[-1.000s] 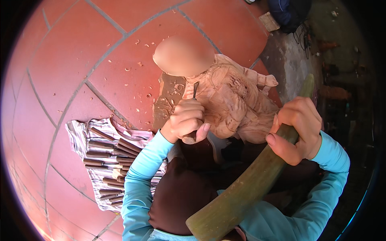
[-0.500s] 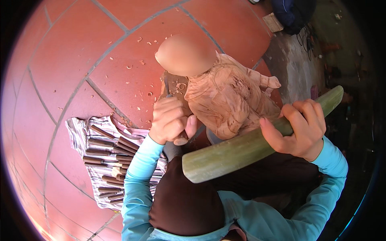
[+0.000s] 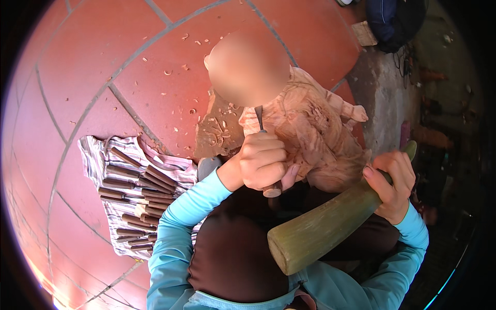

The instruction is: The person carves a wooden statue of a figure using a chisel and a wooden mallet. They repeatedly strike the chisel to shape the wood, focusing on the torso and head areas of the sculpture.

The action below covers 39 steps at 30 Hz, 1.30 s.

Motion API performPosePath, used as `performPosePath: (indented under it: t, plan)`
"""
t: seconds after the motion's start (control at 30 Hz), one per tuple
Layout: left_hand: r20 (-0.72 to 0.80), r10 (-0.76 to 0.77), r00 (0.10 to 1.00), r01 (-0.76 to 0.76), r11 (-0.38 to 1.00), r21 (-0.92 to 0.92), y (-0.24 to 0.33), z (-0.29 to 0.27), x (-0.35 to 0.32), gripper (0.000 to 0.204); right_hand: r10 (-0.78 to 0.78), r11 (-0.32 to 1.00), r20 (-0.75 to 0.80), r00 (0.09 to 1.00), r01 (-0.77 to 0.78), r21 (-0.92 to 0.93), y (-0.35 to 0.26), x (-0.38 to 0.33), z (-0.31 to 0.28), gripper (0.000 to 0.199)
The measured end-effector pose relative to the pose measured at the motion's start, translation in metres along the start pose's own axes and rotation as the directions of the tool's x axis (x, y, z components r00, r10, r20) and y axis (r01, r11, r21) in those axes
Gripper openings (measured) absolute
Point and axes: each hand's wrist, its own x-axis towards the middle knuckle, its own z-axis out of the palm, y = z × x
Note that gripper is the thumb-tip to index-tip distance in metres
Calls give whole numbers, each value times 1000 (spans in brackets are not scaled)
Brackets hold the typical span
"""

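Note:
A carved wooden figure (image 3: pixel 323 124) with folded robes stands in front of me; its head is blurred. My left hand (image 3: pixel 262 161) is closed around the handle of a chisel (image 3: pixel 260 116), whose metal blade points away from me, up to the figure's neck and upper chest. Whether the tip touches the wood I cannot tell. Gripped in my right hand (image 3: pixel 393 187) is a long green mallet (image 3: pixel 323 230). Its thick end hangs low in front of my lap, apart from the butt of the chisel handle.
On the left, several brown-handled chisels (image 3: pixel 121 183) lie on a striped cloth (image 3: pixel 98 155). Curled shavings (image 3: pixel 219 134) are strewn over a brown board (image 3: pixel 204 142) and the red tiled floor (image 3: pixel 155 103). A dark bag (image 3: pixel 395 23), a small block (image 3: pixel 365 33) and cables (image 3: pixel 403 64) lie at the far right.
My left hand has moved right with the chisel, from beside the figure to its neck and chest. The mallet's thick end has swung down and right, toward my lap.

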Motion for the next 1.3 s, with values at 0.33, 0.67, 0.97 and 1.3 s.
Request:
performPosePath:
  t: [0.33, 0.67, 0.97, 1.3]
  plan:
    - [26, 5, 1000, -2, 996, -95, -8, -15, -3, 18, -201, 909, 72, 977, 214, -357, -4, 48, -15, 51]
    - [-5, -36, 999, 34, 971, -235, -6, -31, -12, 18, -264, 926, 73, 962, 274, -260, -25, 63, -17, 43]
    - [-20, -71, 997, 63, 960, -271, -6, -41, -13, 21, -327, 880, 145, 934, 357, -312, -31, 74, -16, 56]
    - [11, -77, 997, 76, 945, -319, -10, -44, -17, 19, -367, 864, 110, 924, 382, -329, -33, 78, -3, 53]
